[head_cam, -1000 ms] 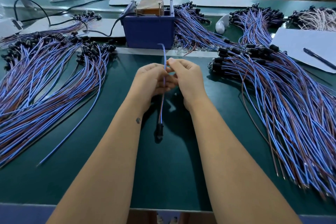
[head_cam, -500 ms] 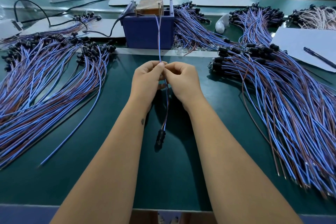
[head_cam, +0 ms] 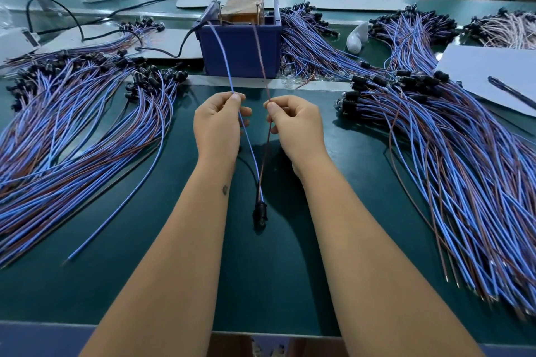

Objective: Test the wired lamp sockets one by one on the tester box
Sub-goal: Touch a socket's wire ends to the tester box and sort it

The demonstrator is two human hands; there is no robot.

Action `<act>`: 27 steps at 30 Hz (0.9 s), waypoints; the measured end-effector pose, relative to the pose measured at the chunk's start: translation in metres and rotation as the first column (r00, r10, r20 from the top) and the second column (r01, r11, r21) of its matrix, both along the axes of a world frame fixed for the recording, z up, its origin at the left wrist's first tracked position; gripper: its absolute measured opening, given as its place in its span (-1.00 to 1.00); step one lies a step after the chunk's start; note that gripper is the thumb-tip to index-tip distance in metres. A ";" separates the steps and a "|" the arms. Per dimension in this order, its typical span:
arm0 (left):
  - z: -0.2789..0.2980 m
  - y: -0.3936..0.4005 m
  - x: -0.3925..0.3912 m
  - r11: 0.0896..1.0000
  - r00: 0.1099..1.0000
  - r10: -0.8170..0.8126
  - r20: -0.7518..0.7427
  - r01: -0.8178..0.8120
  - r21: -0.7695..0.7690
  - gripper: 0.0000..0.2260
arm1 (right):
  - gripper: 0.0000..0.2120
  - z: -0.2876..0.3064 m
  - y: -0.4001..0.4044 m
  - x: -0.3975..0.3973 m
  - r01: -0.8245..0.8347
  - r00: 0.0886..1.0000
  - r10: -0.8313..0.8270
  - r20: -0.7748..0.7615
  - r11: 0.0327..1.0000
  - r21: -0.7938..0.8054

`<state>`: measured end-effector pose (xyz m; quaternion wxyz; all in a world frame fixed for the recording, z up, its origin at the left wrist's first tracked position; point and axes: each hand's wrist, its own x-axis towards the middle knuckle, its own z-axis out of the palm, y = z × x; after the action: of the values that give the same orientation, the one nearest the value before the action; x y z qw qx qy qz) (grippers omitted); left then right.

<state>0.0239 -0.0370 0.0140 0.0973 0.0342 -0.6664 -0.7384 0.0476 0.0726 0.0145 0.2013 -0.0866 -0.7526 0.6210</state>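
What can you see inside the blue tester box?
Inside the blue tester box stands a brown block with upright metal pins. The box wall hides its lower part and the floor.

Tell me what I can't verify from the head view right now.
- Wire tips at the tester box: too small to tell whether they touch its contacts.
- Socket: dark, lamp state unreadable.
- Left hand, right hand: fingertip grip on wires hidden behind knuckles.

Bare green mat (head_cam: 290,284) lies between the left wire pile (head_cam: 72,130) and right wire pile (head_cam: 449,168).
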 end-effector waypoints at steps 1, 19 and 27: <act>0.000 -0.001 0.000 1.000 1.000 0.012 -0.001 -0.012 -0.002 -0.82 | -0.88 0.001 0.000 0.001 0.016 1.000 -0.016 0.004 1.000 -0.015; -0.004 -0.001 -0.004 0.994 1.000 -0.005 -0.007 0.004 -0.109 -0.86 | -0.90 0.004 0.000 0.002 0.039 0.999 -0.038 0.029 0.999 -0.021; -0.004 -0.001 -0.005 0.986 0.999 -0.036 0.005 0.037 -0.163 -0.88 | -0.89 0.003 0.000 0.001 0.027 0.999 -0.027 0.030 1.000 -0.001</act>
<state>0.0191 -0.0383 0.0097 0.0855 0.0146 -0.7253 -0.6829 0.0483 0.0721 0.0175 0.1985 -0.1062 -0.7537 0.6175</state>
